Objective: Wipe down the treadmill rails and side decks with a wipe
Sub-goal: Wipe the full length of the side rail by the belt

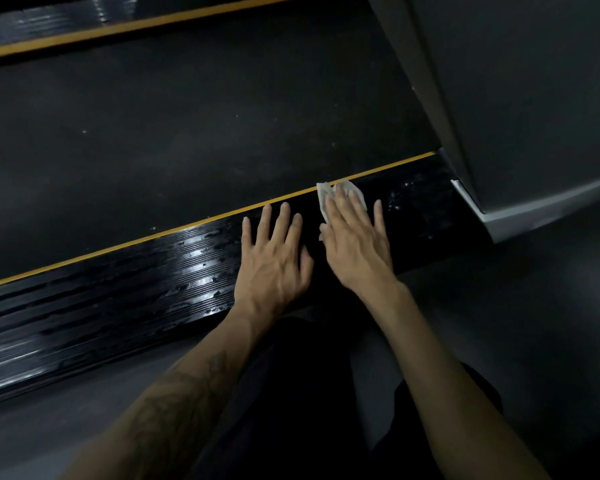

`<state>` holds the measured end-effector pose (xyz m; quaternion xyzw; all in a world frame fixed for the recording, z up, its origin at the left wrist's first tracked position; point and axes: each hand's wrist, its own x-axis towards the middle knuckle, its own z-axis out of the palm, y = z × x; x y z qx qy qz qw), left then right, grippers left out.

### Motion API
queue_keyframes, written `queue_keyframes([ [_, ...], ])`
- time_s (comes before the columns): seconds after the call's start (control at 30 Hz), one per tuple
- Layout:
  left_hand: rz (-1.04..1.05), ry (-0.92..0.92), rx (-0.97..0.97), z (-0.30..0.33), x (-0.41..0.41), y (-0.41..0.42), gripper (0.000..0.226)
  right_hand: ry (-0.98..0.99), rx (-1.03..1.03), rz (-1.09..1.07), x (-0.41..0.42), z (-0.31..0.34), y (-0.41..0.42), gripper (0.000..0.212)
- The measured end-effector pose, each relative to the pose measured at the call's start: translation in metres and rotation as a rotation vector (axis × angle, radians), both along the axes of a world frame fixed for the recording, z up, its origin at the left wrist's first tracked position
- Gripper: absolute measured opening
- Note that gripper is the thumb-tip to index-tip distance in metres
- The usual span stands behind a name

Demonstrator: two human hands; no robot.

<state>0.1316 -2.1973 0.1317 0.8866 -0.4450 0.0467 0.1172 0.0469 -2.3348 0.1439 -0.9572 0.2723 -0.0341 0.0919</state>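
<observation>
**Wipe pinned near the front end of the near side deck**

We see the crumpled white paper wipe (pixel 340 197) lying under the fingertips of our right hand (pixel 355 242), flat on the glossy black ribbed side deck (pixel 118 299) of the treadmill. The right hand's fingers are straight and spread, pressing the wipe down rather than clutching it. Our left hand (pixel 274 258) rests just beside it on the same deck, fingers likewise straight and splayed, holding nothing.

We take the thin yellow stripe (pixel 187 230) along the deck's inner edge as our landmark. The wipe touches that stripe at its far corner and sits on the deck side of it, with the dull black running belt (pixel 187 116) on the other side. The deck's long axis follows the stripe, running from lower left to upper right, where it ends at the grey plastic motor cover (pixel 534 98).

The wipe lies ahead of the right palm, toward the stripe, so the right hand is the 1 that drives it; the left is nearer the wet, streaked stretch further down the stripe. Between the wipe and the grey cover we see a short stretch with pale specks. We judge the coming stroke should run parallel to the stripe toward that cover, following the ribs.

A 2nd deck with its own stripe (pixel 136 27) lies beyond the belt, well apart from both hands.
</observation>
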Motion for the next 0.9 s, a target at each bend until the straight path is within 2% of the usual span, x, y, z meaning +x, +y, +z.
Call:
queue_keyframes([
  [0.1,0.009,0.009,-0.006,0.000,0.000,-0.001,0.062,-0.011,0.058,0.065,0.001,0.003,0.015,0.074],
  [0.23,0.003,0.007,0.010,0.000,0.000,-0.001,0.062,0.033,0.014,0.112,0.015,0.008,-0.001,0.057],
  [0.4,0.000,0.022,0.018,0.001,0.000,-0.001,0.062,0.010,-0.011,-0.038,0.000,0.004,-0.005,0.058],
  [0.53,0.003,0.022,0.009,0.002,-0.001,-0.002,0.062,-0.018,0.018,0.069,0.007,0.005,0.008,0.066],
  [0.6,0.001,0.014,0.005,0.002,-0.001,-0.002,0.062,0.020,-0.019,0.096,0.016,0.006,-0.001,0.060],
  [0.8,-0.002,0.024,0.024,0.003,-0.001,-0.003,0.063,0.036,-0.025,-0.062,0.004,0.005,-0.012,0.059],
  [0.9,0.002,0.027,0.029,0.003,-0.001,-0.004,0.063,0.022,-0.039,0.016,0.006,0.002,0.001,0.058],
])
